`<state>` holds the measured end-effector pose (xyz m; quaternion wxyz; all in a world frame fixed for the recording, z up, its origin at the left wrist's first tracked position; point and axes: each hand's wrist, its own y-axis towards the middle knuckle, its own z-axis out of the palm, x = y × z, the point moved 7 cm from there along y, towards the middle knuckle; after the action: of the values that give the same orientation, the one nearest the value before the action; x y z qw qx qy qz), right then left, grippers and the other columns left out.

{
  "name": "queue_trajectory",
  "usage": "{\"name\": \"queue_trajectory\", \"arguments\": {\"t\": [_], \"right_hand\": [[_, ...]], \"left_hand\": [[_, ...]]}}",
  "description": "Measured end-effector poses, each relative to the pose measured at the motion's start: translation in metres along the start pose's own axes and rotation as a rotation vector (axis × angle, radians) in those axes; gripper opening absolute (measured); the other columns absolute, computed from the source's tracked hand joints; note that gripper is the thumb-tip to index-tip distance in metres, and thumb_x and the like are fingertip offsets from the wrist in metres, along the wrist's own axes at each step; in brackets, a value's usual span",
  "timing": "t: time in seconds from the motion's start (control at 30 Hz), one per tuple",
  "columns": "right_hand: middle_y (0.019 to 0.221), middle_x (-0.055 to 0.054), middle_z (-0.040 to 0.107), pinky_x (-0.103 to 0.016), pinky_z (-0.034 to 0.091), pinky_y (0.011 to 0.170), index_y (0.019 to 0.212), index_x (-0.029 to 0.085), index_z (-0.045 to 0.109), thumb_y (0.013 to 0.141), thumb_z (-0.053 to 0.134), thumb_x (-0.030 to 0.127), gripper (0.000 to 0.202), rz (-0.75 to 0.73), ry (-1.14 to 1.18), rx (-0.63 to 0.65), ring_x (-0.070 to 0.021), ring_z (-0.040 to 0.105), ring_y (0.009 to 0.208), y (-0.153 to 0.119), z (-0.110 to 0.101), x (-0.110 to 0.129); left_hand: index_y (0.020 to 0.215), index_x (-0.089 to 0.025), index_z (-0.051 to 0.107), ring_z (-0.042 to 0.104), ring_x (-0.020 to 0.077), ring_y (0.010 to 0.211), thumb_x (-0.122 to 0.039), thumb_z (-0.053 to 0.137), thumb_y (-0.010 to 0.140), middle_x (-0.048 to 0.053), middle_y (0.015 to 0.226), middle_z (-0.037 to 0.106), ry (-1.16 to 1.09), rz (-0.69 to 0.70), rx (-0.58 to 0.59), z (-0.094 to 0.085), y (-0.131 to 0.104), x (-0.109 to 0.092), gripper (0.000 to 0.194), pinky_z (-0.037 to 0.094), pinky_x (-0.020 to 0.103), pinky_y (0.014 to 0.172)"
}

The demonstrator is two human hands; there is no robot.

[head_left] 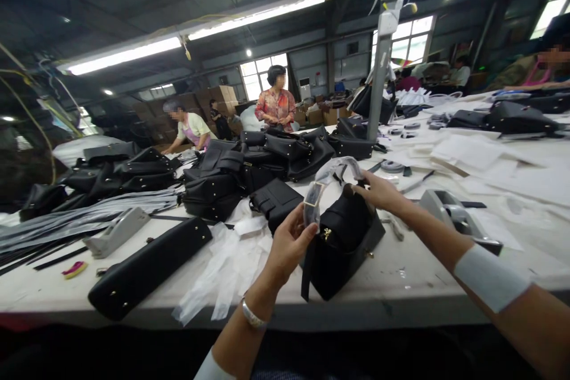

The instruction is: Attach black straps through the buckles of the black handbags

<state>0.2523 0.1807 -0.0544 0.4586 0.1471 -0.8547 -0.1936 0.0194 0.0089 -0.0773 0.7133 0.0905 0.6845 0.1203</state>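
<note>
I'm watching from afar: loose plastic strips (218, 285) lie left of my left hand (297, 231), its fingers pinched on the wrapped strap (336, 165) just below the buckle (314, 194), where slippery wrapping could let it slide and swing against the black bag (341, 255). That bag sits tilted near the table's (285, 307) front edge, and my right hand's (376, 191) fingers close narrowly on the strap's other end, so a hard tug could tip it over!
</note>
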Motion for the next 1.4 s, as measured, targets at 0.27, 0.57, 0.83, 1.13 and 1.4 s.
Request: {"name": "queue_trajectory", "arguments": {"t": [0.27, 0.57, 0.83, 1.13, 1.4], "right_hand": [[0.082, -0.004, 0.077, -0.027, 0.06, 0.063, 0.103, 0.027, 0.072, 0.091, 0.057, 0.048, 0.028, 0.082, 0.158, -0.073, -0.0186, 0.071, 0.065, -0.189, 0.002, 0.034], [0.11, -0.01, 0.077, -0.035, 0.057, 0.093, 0.108, 0.021, 0.078, 0.082, 0.064, 0.054, 0.044, 0.338, 0.387, 0.429, -0.0284, 0.071, 0.106, -0.245, 0.112, 0.029], [0.096, -0.007, 0.079, -0.031, 0.058, 0.074, 0.095, 0.025, 0.082, 0.075, 0.069, 0.062, 0.044, 0.521, 0.517, 0.431, -0.0289, 0.07, 0.092, -0.246, 0.105, 0.028], [0.067, -0.003, 0.072, -0.025, 0.05, 0.055, 0.097, 0.02, 0.081, 0.07, 0.07, 0.063, 0.051, 0.52, 0.43, 0.422, -0.0179, 0.06, 0.059, -0.255, 0.111, 0.005], [0.065, -0.002, 0.073, -0.028, 0.054, 0.057, 0.108, 0.028, 0.078, 0.075, 0.061, 0.063, 0.051, 0.365, 0.241, 0.509, -0.0213, 0.065, 0.057, -0.266, 0.113, 0.002]], "left_hand": [[0.114, -0.018, 0.067, 0.067, 0.0253, 0.107, -0.034, 0.067, 0.088, 0.011, 0.114, 0.071, 0.272, -0.075, -0.218, -0.039, -0.065, 0.079, 0.03, 0.054, 0.038, 0.092], [0.087, -0.016, 0.074, 0.069, 0.0198, 0.08, -0.032, 0.064, 0.091, 0.007, 0.085, 0.074, 0.298, -0.078, -0.12, -0.006, -0.111, 0.091, 0.019, 0.054, 0.027, 0.075], [0.117, -0.022, 0.069, 0.059, 0.0257, 0.119, -0.002, 0.051, 0.091, 0.012, 0.125, 0.067, 1.018, 0.015, -0.014, -0.084, -0.065, 0.096, 0.038, 0.047, 0.044, 0.102], [0.082, -0.022, 0.075, 0.065, 0.0218, 0.1, -0.013, 0.069, 0.086, 0.006, 0.102, 0.075, 1.087, 0.036, -0.026, -0.111, -0.034, 0.095, 0.011, 0.047, 0.035, 0.093], [0.064, -0.016, 0.068, 0.058, 0.017, 0.066, -0.032, 0.078, 0.076, 0.003, 0.07, 0.067, 0.954, -0.125, -0.19, -0.135, -0.033, 0.113, 0.022, 0.043, 0.026, 0.064]]}}
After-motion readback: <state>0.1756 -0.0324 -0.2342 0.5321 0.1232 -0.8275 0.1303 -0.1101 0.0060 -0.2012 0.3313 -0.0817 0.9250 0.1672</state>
